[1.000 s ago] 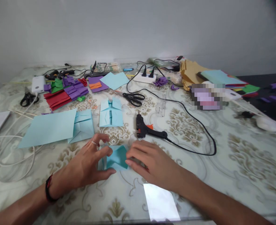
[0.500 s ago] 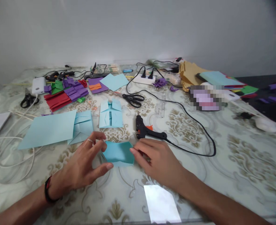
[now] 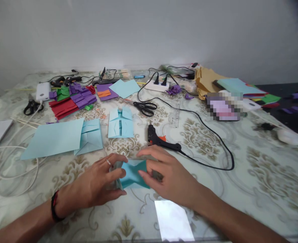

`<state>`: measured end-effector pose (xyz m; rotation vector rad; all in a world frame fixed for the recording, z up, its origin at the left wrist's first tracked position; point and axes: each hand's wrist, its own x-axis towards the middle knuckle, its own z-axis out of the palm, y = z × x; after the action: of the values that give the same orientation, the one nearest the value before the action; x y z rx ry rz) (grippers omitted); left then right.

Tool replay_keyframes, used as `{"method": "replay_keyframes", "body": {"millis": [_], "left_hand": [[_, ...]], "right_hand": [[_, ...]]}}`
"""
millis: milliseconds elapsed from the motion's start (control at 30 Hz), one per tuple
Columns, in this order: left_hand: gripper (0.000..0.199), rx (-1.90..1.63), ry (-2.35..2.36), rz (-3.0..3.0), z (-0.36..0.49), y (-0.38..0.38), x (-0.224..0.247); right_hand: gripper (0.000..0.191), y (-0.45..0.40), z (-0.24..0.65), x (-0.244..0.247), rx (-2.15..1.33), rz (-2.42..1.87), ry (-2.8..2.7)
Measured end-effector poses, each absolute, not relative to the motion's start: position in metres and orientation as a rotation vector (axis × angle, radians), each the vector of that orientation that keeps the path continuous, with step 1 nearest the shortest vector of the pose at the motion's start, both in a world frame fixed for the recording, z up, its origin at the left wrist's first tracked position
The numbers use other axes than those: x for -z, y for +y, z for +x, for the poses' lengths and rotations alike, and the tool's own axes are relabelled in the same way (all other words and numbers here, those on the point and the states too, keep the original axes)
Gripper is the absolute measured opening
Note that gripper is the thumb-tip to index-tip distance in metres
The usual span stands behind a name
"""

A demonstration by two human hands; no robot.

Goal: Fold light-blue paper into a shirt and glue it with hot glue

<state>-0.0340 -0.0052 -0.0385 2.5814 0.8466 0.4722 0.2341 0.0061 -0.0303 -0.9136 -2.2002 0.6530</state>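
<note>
A light blue folded paper [image 3: 134, 173] lies on the patterned tablecloth between my hands, its sides partly raised like a shallow box. My left hand [image 3: 102, 180] grips its left side, thumb at the near corner and fingers at the far one. The thumb and index finger of my right hand [image 3: 166, 172] close on the right side, with other fingers reaching over the far edge. Just beyond stands another folded light blue paper piece [image 3: 121, 130]. A black glue gun [image 3: 161, 139] rests beyond my right hand.
Light blue sheets [image 3: 55, 140] lie left. Black scissors [image 3: 146, 107], a clear ruler [image 3: 174, 116] and a white power strip [image 3: 156, 86] sit farther back. The glue gun's black cord [image 3: 214, 131] loops right. Purple and red folded papers [image 3: 84, 99] are back left. A bright white patch [image 3: 174, 219] shows near the front.
Both hands and the folded paper have come slightly nearer. My right fingers have moved over the paper's right side, and its sides are bent inward more.
</note>
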Motion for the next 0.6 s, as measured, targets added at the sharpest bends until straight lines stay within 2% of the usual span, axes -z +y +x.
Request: {"method": "replay_keyframes", "body": {"millis": [133,267,600], "left_hand": [[0.022,-0.544,0.806,2.723,-0.03,-0.009,0.033],[0.021,-0.562,0.798,2.842,-0.026,-0.015,0.026],[0.015,-0.659,0.79,2.918,-0.024,-0.018,0.024]], "right_hand": [[0.02,0.005,0.233,0.027,-0.728,-0.918,-2.205],[0.008,0.003,0.232,0.025,-0.645,-0.918,-2.205],[0.011,0.003,0.233,0.03,-0.47,-0.851,-2.224]]}}
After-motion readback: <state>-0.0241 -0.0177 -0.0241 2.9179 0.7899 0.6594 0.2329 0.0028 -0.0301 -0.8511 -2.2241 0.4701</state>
